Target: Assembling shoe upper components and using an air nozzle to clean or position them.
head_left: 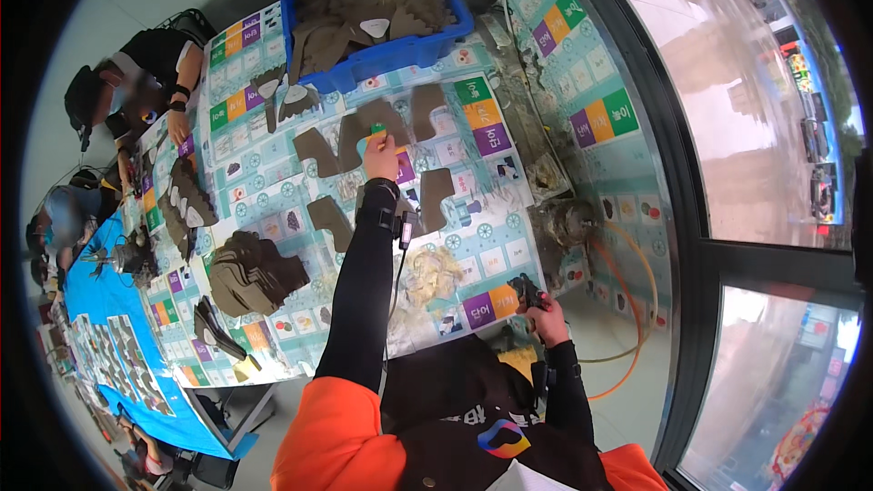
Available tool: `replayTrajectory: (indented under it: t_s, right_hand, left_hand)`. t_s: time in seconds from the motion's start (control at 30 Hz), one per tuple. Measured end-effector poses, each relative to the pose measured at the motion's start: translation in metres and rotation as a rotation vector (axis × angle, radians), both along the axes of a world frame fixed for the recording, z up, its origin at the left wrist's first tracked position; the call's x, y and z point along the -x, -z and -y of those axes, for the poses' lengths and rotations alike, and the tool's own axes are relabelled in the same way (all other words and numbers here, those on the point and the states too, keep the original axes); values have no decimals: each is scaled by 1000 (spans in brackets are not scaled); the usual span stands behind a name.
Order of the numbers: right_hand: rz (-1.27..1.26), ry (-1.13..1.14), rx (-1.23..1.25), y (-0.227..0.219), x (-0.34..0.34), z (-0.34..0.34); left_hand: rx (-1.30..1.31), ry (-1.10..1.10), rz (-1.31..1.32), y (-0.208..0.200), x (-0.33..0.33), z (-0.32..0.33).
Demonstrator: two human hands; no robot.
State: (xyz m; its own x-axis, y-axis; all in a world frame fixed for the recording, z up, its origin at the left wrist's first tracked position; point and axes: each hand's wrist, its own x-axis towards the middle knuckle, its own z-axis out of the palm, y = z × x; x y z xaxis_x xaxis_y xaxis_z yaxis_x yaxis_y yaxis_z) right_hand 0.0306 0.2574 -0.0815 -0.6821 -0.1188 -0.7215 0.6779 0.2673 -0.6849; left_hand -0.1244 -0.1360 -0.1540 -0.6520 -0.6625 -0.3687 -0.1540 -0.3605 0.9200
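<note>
Honestly looks partway at best; a handful of brown pieces (427,112) lie spread on the counter (505,250); left hand (380,159) is by the top-middle ones, fingers bunched, can't tell if they're pinching anything; right hand (547,320) grips a dark tool (526,290) near the corner; pile (255,275) at left, blue bin (364,77) heaped, so probably plenty left; can't tell which are finished.

And there's the bin (350,80) at the table's (491,259) far edge, cut pieces (373,0) heaped inside; flat pieces (428,111) spread before it, left hand (381,160) among them, a stack (255,275) to their left, right hand (549,320) at the near right corner.
</note>
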Motion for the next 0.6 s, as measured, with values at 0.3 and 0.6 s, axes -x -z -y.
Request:
replayTrajectory:
  t_s: [0.3, 0.6]
  right_hand:
    - [-362, -316, -156, 17, 4, 10]
    - [-333, -573, -391, -12, 14, 2]
  left_hand:
    - [542, 629, 65, 191, 7, 76]
    - [1195, 584, -92, 101, -84, 89]
